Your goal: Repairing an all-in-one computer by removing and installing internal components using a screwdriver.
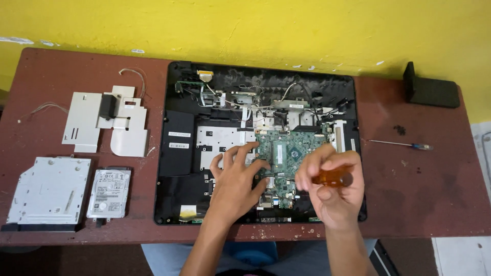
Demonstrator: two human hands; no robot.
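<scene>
Head view: I'm pinning the green circuit board (286, 153) at twelve o'clock with my spread, empty left hand (236, 176), while my right hand (330, 186), closed around an orange-handled screwdriver (333, 177), should be staying upright.

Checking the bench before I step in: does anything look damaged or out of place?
Nothing looks broken. The opened computer case lies flat; loose screws sit scattered near a blue-handled screwdriver. The right hand holds an orange screwdriver.
</scene>
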